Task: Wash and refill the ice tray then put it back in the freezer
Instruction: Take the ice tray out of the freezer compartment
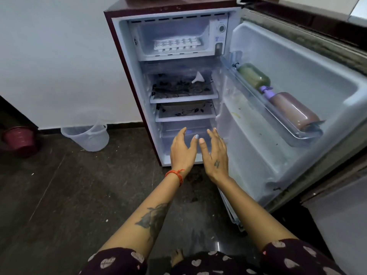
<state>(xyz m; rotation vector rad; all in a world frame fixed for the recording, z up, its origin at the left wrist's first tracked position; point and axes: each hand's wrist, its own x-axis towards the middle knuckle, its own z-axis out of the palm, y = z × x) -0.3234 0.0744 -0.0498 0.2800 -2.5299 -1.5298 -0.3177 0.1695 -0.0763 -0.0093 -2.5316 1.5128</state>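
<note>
A small maroon fridge point(119, 56) stands with its door point(297, 76) swung wide to the right. In the freezer compartment point(151, 36) at the top lies a white ice tray point(177, 44), flat on the freezer floor. My left hand point(181, 151) and my right hand point(215, 153) are stretched out side by side in front of the fridge's lowest drawer, well below the tray. Both hands are empty with fingers spread, thumbs nearly touching.
A door shelf holds a green bottle point(254, 75) and a brown pump bottle point(292, 110) lying on their sides. A white funnel point(198, 77) sits on a patterned shelf. A clear bucket point(87, 135) and a red pot point(19, 138) stand on the dark floor at left.
</note>
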